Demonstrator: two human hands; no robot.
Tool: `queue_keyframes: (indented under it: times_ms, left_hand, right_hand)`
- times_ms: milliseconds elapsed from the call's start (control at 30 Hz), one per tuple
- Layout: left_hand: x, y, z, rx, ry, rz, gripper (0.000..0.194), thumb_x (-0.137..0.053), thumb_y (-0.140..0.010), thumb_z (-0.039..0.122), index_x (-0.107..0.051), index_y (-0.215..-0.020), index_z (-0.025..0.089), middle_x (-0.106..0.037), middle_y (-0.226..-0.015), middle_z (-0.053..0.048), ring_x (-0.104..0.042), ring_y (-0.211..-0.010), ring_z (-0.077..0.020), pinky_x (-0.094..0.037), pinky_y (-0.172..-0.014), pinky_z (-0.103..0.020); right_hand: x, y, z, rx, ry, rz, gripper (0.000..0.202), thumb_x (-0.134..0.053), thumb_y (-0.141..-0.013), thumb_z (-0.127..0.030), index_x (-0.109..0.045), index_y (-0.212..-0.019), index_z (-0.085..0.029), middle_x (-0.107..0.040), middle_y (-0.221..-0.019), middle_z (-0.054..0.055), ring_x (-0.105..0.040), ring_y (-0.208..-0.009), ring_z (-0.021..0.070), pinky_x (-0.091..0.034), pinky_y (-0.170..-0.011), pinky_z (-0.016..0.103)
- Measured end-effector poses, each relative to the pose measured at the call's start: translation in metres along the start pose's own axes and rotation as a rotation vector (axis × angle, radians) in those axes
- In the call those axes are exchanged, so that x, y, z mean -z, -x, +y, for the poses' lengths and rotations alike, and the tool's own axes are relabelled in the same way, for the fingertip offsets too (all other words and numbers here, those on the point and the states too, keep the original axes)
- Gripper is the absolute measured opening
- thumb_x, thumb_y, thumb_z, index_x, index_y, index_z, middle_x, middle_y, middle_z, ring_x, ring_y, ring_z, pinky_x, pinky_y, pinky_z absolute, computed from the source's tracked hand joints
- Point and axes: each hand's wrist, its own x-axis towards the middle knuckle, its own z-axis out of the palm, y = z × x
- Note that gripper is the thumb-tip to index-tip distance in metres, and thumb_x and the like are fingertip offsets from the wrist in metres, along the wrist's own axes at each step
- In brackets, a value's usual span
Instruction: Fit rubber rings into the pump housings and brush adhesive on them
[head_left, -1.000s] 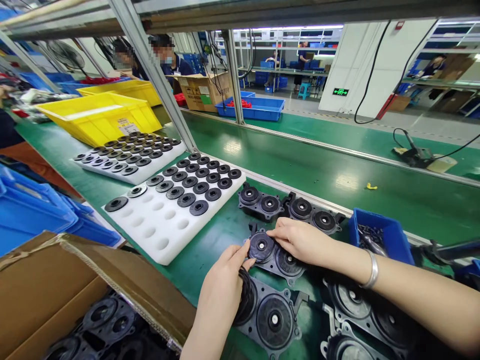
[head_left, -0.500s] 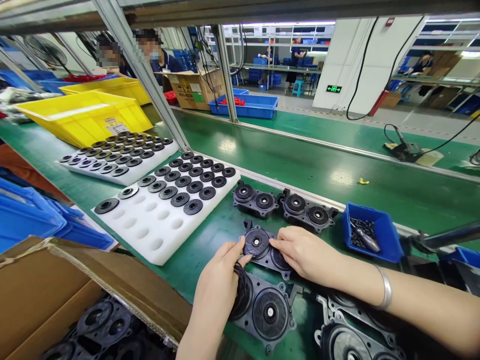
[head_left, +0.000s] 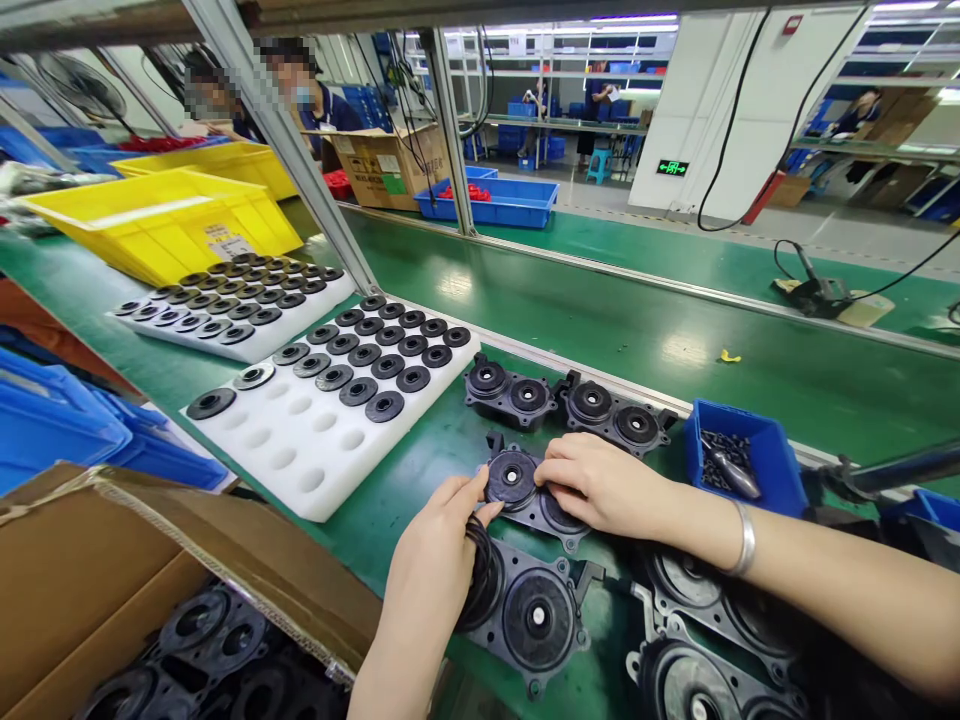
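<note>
A black housing (head_left: 529, 512) with two round discs lies on the green bench, with both hands at its left disc. My left hand (head_left: 439, 550) has black rings (head_left: 484, 575) looped in its curled fingers, while its thumb and index finger touch the disc's left edge. My right hand (head_left: 600, 485) presses its bent fingers at the disc's right side and partly covers the other disc. Nearer to me lies a larger-looking housing (head_left: 538, 617), partly under the rings. Two more housings (head_left: 511, 392) stand behind, and others (head_left: 701, 680) lie at the lower right.
A white foam tray (head_left: 337, 485) of black discs is left of the housings, with a second tray (head_left: 247, 350) beyond. A blue bin (head_left: 784, 470) of screws stands right. An open carton (head_left: 75, 580) of housings is at lower left. Yellow bins (head_left: 165, 220) and co-workers are behind.
My right hand's fingers have curled more and shifted slightly left along the disc's edge. My left hand keeps its place with the rings. The camera view has shifted a little.
</note>
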Motion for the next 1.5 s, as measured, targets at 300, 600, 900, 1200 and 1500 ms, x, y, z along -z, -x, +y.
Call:
queue_keyframes:
  times_ms: [300,600,900,1200,1500]
  left_hand:
    - [-0.001,0.0,-0.001,-0.022,-0.027,0.018,0.036,-0.055,-0.094,0.021,-0.067,-0.128,0.024,-0.074,-0.105,-0.002,-0.073,-0.09,-0.017,-0.054,-0.07,-0.022]
    - [0.001,0.001,0.003,-0.017,-0.035,0.016,0.035,-0.051,-0.097,0.024,-0.068,-0.127,0.023,-0.074,-0.103,-0.003,-0.073,-0.09,-0.0184,-0.056,-0.073,-0.024]
    - [0.001,0.003,0.001,0.007,0.046,-0.049,0.046,-0.039,-0.095,0.016,-0.062,-0.135,0.021,-0.071,-0.109,-0.005,-0.072,-0.097,-0.0194,-0.056,-0.081,-0.026]
    - [0.002,0.002,-0.002,0.047,0.148,-0.108,0.062,-0.039,-0.083,0.005,-0.058,-0.14,0.02,-0.068,-0.117,-0.006,-0.069,-0.111,-0.019,-0.054,-0.097,-0.028]
    - [0.002,0.001,-0.003,0.04,0.15,-0.106,0.054,-0.044,-0.088,0.011,-0.06,-0.138,0.021,-0.069,-0.114,-0.007,-0.069,-0.104,-0.0228,-0.056,-0.094,-0.034]
  right_hand:
    - [-0.007,0.013,-0.006,-0.031,-0.121,0.052,0.024,-0.053,-0.098,-0.019,-0.068,-0.117,-0.019,-0.058,-0.102,0.01,-0.053,-0.094,0.0231,-0.043,-0.09,0.041]
    - [-0.008,0.009,-0.029,0.004,-0.146,0.038,0.037,-0.052,-0.096,-0.016,-0.066,-0.13,-0.018,-0.056,-0.102,0.011,-0.051,-0.095,0.0252,-0.043,-0.087,0.043]
    - [-0.016,0.023,-0.022,-0.072,-0.045,0.192,0.031,-0.044,-0.102,-0.015,-0.062,-0.126,-0.008,-0.061,-0.103,0.015,-0.052,-0.094,0.0262,-0.046,-0.085,0.045]
    - [-0.021,0.018,-0.031,0.092,0.153,0.096,0.041,-0.048,-0.099,-0.01,-0.056,-0.138,-0.013,-0.059,-0.104,0.013,-0.05,-0.095,0.0261,-0.045,-0.086,0.043]
    - [-0.023,0.016,-0.029,0.165,0.249,0.065,0.038,-0.046,-0.102,-0.013,-0.057,-0.138,-0.01,-0.06,-0.106,0.014,-0.051,-0.096,0.027,-0.044,-0.086,0.042]
